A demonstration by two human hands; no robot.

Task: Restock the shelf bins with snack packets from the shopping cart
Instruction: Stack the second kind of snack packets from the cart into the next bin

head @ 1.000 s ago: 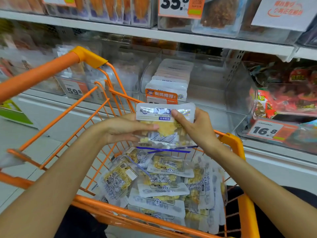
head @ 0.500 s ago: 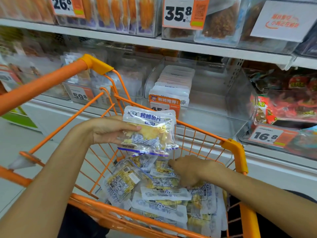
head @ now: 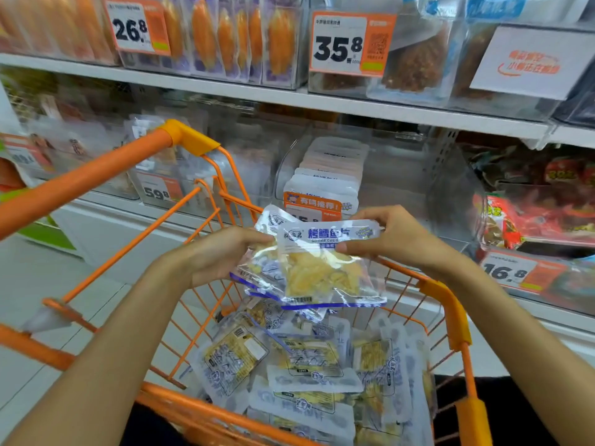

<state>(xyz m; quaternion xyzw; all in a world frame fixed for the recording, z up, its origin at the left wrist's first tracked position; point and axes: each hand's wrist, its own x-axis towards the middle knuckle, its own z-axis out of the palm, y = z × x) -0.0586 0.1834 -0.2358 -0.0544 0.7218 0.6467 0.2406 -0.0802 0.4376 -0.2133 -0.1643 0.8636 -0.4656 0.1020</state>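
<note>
Store shelving fills the background, with clear shelf bins (head: 402,175) at cart height and price tags marked 26.8, 35.8, 59.8 and 16.8 hung along the rails. An orange shopping cart (head: 444,304) is parked just in front of the shelf, and loose snack packets (head: 302,365) are heaped in its basket.

A small stack of packets (head: 322,268) is held above the cart, between basket and bin. At least 2 packets can be made out in it, the front 1 overlapping another behind and to the left. The left hand (head: 219,255) is curled around the stack's left edge. The right hand (head: 392,236) pinches the top right corner of the front packet between thumb and fingers.

Half a second ago the right hand was down among the packets in the basket while the left hand alone held the stack; now the right hand has come up with a further packet, which is laid against the front of the stack. This suggests that a handful is being gathered before any placement is made.

The bin directly behind already holds 1 row of upright packets (head: 328,175) on its left side, with space visible to the right. Much of the restocking is judged to remain, since the basket is well filled.
</note>
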